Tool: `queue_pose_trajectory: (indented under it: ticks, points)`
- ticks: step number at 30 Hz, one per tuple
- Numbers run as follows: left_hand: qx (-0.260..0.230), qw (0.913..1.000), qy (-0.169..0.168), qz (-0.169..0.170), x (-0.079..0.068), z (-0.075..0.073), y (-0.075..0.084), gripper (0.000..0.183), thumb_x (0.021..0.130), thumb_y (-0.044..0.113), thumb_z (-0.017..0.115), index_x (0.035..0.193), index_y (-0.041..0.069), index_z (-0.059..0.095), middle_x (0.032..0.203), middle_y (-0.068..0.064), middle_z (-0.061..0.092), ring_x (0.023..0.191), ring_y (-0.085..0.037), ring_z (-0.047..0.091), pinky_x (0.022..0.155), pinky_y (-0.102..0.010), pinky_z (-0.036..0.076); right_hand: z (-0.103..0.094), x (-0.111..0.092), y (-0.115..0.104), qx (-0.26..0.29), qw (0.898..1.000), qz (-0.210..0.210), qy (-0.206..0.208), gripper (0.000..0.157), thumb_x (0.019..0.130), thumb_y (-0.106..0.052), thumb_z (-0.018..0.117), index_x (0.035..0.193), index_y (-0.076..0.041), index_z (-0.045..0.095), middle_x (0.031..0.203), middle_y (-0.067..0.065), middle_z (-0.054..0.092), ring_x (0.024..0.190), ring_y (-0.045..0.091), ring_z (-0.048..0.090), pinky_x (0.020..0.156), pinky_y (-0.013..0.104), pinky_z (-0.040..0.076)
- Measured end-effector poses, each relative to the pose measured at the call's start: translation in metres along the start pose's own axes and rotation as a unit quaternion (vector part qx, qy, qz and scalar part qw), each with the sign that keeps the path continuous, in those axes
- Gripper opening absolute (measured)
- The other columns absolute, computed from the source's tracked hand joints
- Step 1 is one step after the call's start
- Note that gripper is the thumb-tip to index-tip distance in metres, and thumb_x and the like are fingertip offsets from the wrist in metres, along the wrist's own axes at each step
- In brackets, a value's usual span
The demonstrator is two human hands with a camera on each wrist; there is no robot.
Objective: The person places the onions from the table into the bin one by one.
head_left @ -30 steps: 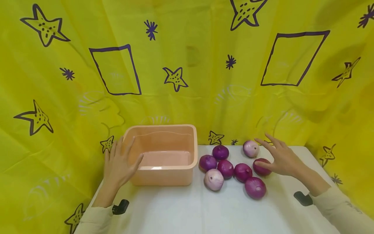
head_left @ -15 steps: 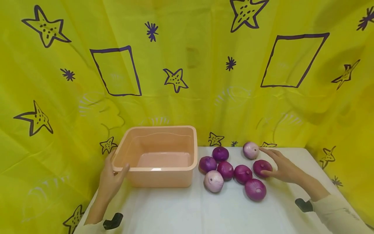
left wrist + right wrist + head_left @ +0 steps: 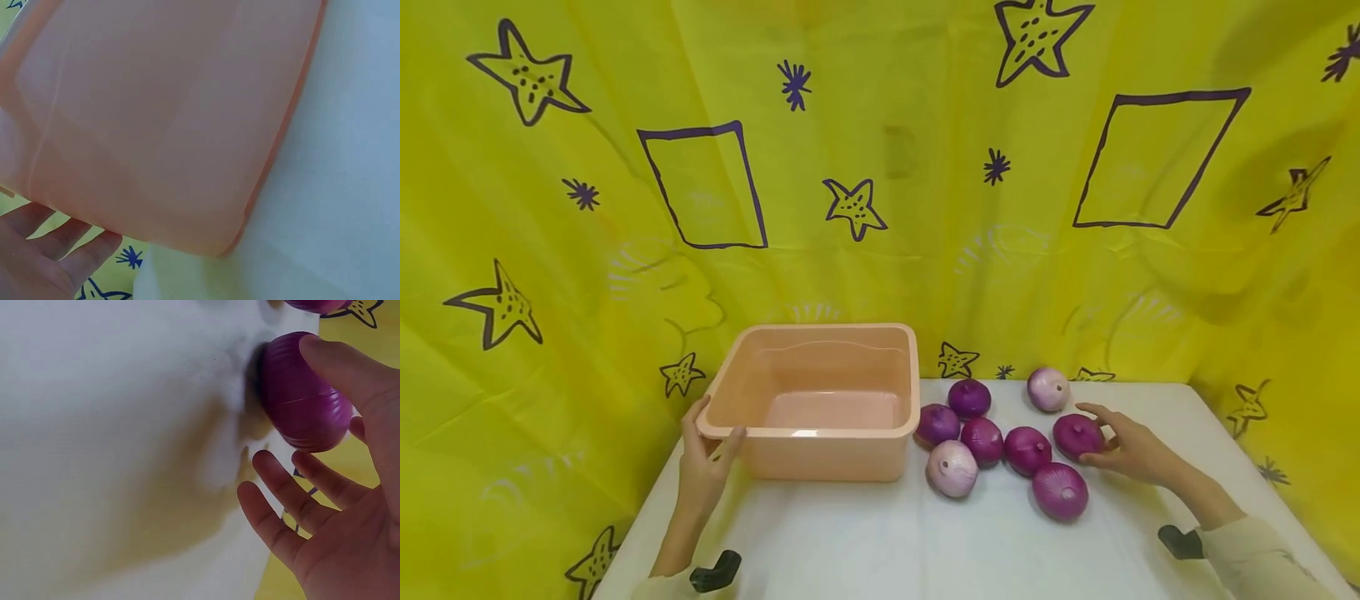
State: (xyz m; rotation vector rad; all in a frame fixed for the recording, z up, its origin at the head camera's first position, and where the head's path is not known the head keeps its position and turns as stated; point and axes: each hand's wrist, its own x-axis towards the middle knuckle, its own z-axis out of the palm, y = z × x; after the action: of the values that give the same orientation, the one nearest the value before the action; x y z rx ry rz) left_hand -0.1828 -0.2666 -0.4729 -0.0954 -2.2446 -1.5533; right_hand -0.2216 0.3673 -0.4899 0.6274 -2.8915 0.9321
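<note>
My left hand (image 3: 700,475) grips the left front corner of a peach plastic basin (image 3: 823,457), thumb at the front rim and fingers at the left side. In the left wrist view, fingertips (image 3: 103,244) meet the edge of the basin's wall (image 3: 162,125). My right hand (image 3: 1138,450) pinches a red onion (image 3: 1077,435) at the right end of a group. The right wrist view has the thumb (image 3: 337,365) across this onion (image 3: 303,394); the index finger is mostly hidden behind it, and the other fingers are spread below.
Several more onions lie right of the basin, among them a pale one (image 3: 952,469) in front, another pale one (image 3: 1048,390) at the back and a purple one (image 3: 1060,492). A white-covered table (image 3: 850,542) bears everything. Yellow patterned cloth (image 3: 925,275) hangs behind and beside it.
My left hand has come down from over the basin's left side and taken its corner; the basin has shifted slightly right. My right hand has lowered from above the onions and closed on one.
</note>
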Motion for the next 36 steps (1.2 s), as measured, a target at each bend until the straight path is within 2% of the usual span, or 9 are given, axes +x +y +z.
queue_pose_trajectory:
  ticks: [5, 10, 15, 17, 22, 25, 29, 33, 36]
  points:
    - [-0.009, 0.9997, 0.007, -0.02, -0.001, -0.002, -0.004, 0.077, 0.102, 0.01, 0.063, 0.162, 0.015, 0.015, 0.162, -0.022, 0.028, 0.13, -0.044, 0.049, 0.087, -0.003, 0.044, 0.006, -0.002, 0.001, 0.005, 1.0, 0.018, 0.007, 0.074, 0.082, -0.022, 0.087, 0.141, 0.0, 0.049, 0.109, 0.014, 0.065, 0.075, 0.009, 0.063, 0.066, 0.026, 0.052]
    - [-0.007, 0.9993, 0.003, -0.038, -0.002, -0.003, -0.004, 0.076, 0.103, 0.014, 0.062, 0.162, 0.017, 0.015, 0.163, -0.021, 0.028, 0.131, -0.042, 0.048, 0.086, -0.004, 0.045, 0.012, -0.004, 0.002, 0.006, 0.999, 0.043, 0.013, 0.072, 0.083, -0.023, 0.087, 0.141, -0.003, 0.05, 0.106, 0.012, 0.065, 0.076, 0.014, 0.064, 0.065, 0.025, 0.052]
    - [-0.004, 0.998, 0.021, -0.06, -0.006, -0.004, -0.003, 0.075, 0.102, 0.018, 0.065, 0.162, 0.022, 0.02, 0.162, -0.017, 0.032, 0.132, -0.04, 0.05, 0.083, -0.004, 0.046, 0.015, -0.005, 0.003, 0.008, 0.999, 0.05, 0.013, 0.071, 0.083, -0.024, 0.087, 0.14, -0.004, 0.05, 0.105, 0.012, 0.067, 0.079, 0.018, 0.067, 0.065, 0.026, 0.053]
    - [-0.003, 0.9976, 0.029, -0.063, -0.007, -0.004, -0.002, 0.075, 0.101, 0.018, 0.066, 0.162, 0.023, 0.023, 0.161, -0.016, 0.036, 0.128, -0.033, 0.053, 0.083, -0.005, 0.047, 0.015, -0.006, 0.003, 0.006, 0.999, 0.047, 0.015, 0.071, 0.083, -0.023, 0.087, 0.14, -0.004, 0.05, 0.104, 0.012, 0.067, 0.079, 0.019, 0.067, 0.065, 0.026, 0.053]
    - [-0.008, 0.9975, 0.048, -0.05, -0.006, -0.003, -0.005, 0.075, 0.099, 0.011, 0.069, 0.161, 0.019, 0.028, 0.154, -0.025, 0.044, 0.112, 0.002, 0.056, 0.082, -0.008, 0.05, 0.014, -0.006, 0.001, 0.001, 0.999, 0.039, 0.021, 0.07, 0.083, -0.022, 0.087, 0.139, -0.004, 0.05, 0.101, 0.01, 0.066, 0.078, 0.018, 0.068, 0.065, 0.026, 0.053]
    - [-0.004, 0.9974, 0.057, -0.043, -0.005, -0.004, -0.007, 0.074, 0.098, 0.009, 0.07, 0.16, 0.018, 0.031, 0.15, -0.028, 0.048, 0.105, 0.013, 0.055, 0.081, -0.007, 0.05, 0.014, -0.006, 0.0, 0.002, 0.999, 0.037, 0.019, 0.07, 0.082, -0.023, 0.087, 0.139, -0.004, 0.05, 0.1, 0.009, 0.067, 0.077, 0.016, 0.067, 0.065, 0.026, 0.054]
    - [-0.001, 0.9967, 0.068, -0.044, -0.004, -0.007, -0.007, 0.071, 0.098, 0.01, 0.071, 0.159, 0.018, 0.035, 0.147, -0.027, 0.052, 0.102, 0.016, 0.055, 0.081, -0.007, 0.05, 0.014, -0.005, 0.0, 0.003, 0.999, 0.037, 0.015, 0.071, 0.083, -0.023, 0.087, 0.139, -0.004, 0.049, 0.1, 0.009, 0.067, 0.076, 0.014, 0.066, 0.065, 0.026, 0.053]
    - [-0.049, 0.9932, 0.091, -0.054, -0.004, -0.01, -0.005, 0.061, 0.1, 0.008, 0.066, 0.155, 0.01, 0.04, 0.145, -0.029, 0.052, 0.097, 0.013, 0.063, 0.082, -0.012, 0.053, 0.013, -0.004, 0.003, 0.001, 0.999, 0.03, 0.017, 0.071, 0.082, -0.023, 0.087, 0.139, -0.003, 0.05, 0.102, 0.01, 0.066, 0.075, 0.012, 0.066, 0.065, 0.026, 0.053]
    - [-0.083, 0.9905, 0.087, -0.066, -0.005, -0.012, -0.003, 0.057, 0.103, 0.009, 0.061, 0.156, 0.007, 0.038, 0.146, -0.03, 0.049, 0.096, 0.011, 0.065, 0.082, -0.015, 0.055, 0.01, -0.004, 0.005, -0.004, 0.999, 0.031, 0.02, 0.072, 0.081, -0.023, 0.089, 0.139, -0.004, 0.051, 0.102, 0.01, 0.066, 0.075, 0.011, 0.065, 0.064, 0.025, 0.053]
